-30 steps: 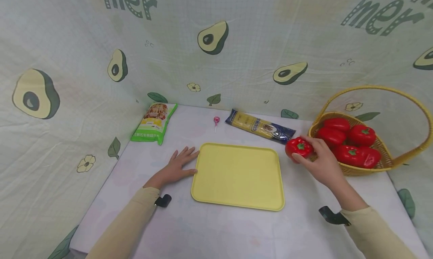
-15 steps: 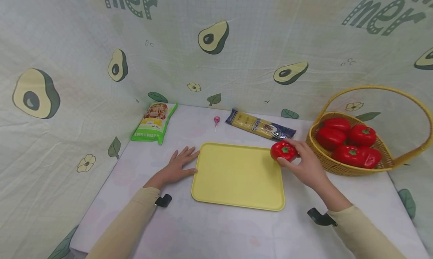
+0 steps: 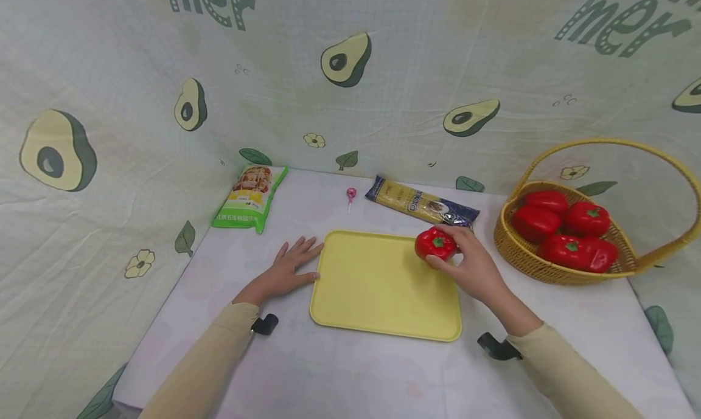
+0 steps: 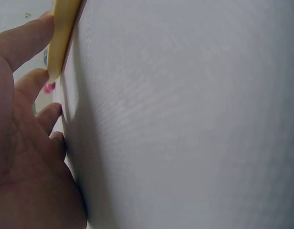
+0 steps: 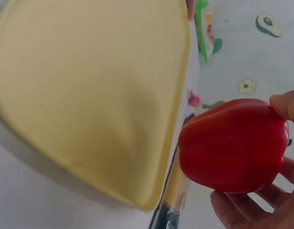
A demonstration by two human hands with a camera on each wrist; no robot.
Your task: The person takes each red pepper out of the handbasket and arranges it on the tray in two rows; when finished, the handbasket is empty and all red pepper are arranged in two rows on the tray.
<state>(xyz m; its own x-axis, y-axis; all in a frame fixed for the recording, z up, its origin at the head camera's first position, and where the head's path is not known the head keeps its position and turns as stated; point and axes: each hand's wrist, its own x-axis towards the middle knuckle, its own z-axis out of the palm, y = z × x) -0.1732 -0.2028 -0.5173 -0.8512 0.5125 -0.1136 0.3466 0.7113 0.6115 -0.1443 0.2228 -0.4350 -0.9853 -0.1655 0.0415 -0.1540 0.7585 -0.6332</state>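
Note:
My right hand (image 3: 471, 267) grips a red bell pepper (image 3: 435, 244) between thumb and fingers, above the back right corner of a yellow tray (image 3: 378, 285). In the right wrist view the bell pepper (image 5: 233, 145) hangs clear of the tray (image 5: 89, 95). My left hand (image 3: 287, 270) lies on the table with its fingers spread, thumb and a fingertip touching the tray's left edge. The left wrist view shows two fingertips of that hand (image 4: 30, 119) against the tray's rim (image 4: 61, 38).
A wicker basket (image 3: 526, 267) with a tall handle holds several red bell peppers (image 3: 587, 218) at the right. Behind the tray lie a pasta packet (image 3: 421, 203) and a pink lollipop (image 3: 350, 194). A green food bag (image 3: 249, 200) lies at the back left.
My right hand has carried the bell pepper leftward, from beside the basket to over the tray. The left hand and the tray have stayed in place.

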